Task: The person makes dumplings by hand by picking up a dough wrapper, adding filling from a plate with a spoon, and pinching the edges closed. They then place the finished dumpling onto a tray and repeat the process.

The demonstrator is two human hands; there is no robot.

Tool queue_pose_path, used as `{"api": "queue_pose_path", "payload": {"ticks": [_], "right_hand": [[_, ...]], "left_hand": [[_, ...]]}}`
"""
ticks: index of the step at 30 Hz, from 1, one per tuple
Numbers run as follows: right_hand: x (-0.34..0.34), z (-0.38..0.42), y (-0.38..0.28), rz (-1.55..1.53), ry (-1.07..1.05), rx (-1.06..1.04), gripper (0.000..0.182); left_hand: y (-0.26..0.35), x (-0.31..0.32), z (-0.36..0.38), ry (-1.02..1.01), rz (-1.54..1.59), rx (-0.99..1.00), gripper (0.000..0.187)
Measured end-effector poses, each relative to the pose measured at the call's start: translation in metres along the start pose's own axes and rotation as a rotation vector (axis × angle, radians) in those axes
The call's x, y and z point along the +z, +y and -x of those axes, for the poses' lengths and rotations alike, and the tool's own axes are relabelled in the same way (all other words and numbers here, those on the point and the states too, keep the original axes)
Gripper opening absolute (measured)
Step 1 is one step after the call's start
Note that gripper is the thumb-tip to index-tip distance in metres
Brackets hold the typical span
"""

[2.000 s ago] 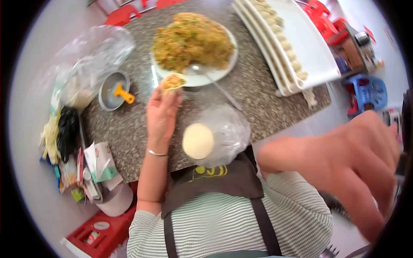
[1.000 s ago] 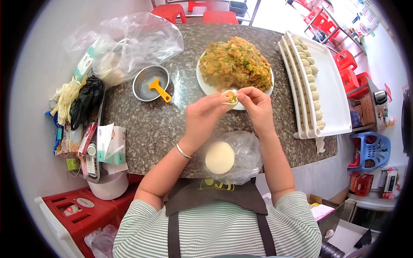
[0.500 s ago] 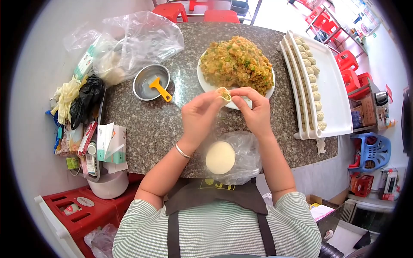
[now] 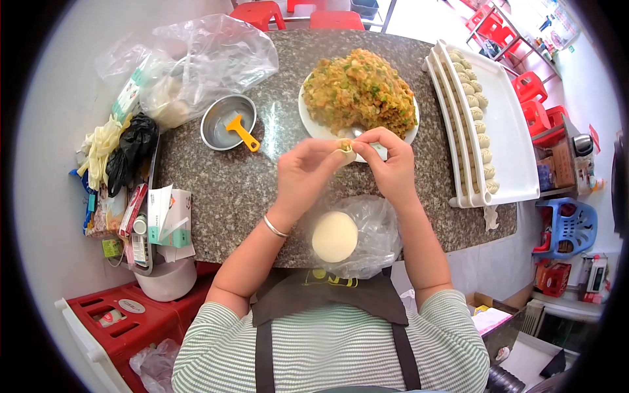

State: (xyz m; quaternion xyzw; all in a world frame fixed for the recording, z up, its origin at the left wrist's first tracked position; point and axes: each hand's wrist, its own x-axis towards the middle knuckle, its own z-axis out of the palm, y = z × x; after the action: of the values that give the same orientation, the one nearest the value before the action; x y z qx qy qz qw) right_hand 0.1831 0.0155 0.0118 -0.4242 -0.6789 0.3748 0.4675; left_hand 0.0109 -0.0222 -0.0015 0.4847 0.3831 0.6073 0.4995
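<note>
The left hand (image 4: pixel 304 173) pinches a small dough wrapper (image 4: pixel 345 147) between its thumb and fingers, and some filling shows at the top. The right hand (image 4: pixel 390 169) has its thumb and fingertips closed on the wrapper's right side. The wrapper is up over the middle of the table (image 4: pixel 278 187), by the near rim of a white plate (image 4: pixel 308 124). A big heap of filling (image 4: pixel 360 92) sits on the plate, and a bit of a spoon (image 4: pixel 357 131) shows there.

At the table's near edge, a round of dough (image 4: pixel 335 236) lies on a clear plastic bag (image 4: pixel 375 229), with one arm on each side.

Toward the left edge, a metal bowl (image 4: pixel 211 135) holds a tool with a yellow handle (image 4: pixel 245 135). A wide patch of speckled table top shows between the bowl and the left hand.

A thinner strip runs between the plate and the stacked white trays (image 4: pixel 514 147) at the right edge. Pleated dumplings (image 4: pixel 483 140) line the top tray's left side.
</note>
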Motion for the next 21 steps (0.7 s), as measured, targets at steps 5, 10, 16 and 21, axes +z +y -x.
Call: {"api": "queue_pose_path", "payload": {"ticks": [5, 10, 16, 21], "right_hand": [[0.0012, -0.0003, -0.0014, 0.124, -0.001, -0.165, 0.009], [-0.0032, -0.0014, -0.0047, 0.011, -0.024, 0.046, 0.01], [-0.0053, -0.0017, -0.0058, 0.105, -0.056, -0.081, 0.01], [-0.0027, -0.0016, -0.0018, 0.237, -0.033, -0.221, 0.01]], "left_hand": [[-0.0054, -0.0041, -0.0025, 0.054, -0.137, -0.042, 0.024], [-0.0055, -0.0043, -0.0052, -0.035, 0.069, -0.018, 0.017], [-0.0058, -0.0047, -0.0021, -0.055, 0.058, -0.023, 0.016], [-0.0011, 0.0014, -0.0004, 0.044, -0.05, -0.043, 0.018]]}}
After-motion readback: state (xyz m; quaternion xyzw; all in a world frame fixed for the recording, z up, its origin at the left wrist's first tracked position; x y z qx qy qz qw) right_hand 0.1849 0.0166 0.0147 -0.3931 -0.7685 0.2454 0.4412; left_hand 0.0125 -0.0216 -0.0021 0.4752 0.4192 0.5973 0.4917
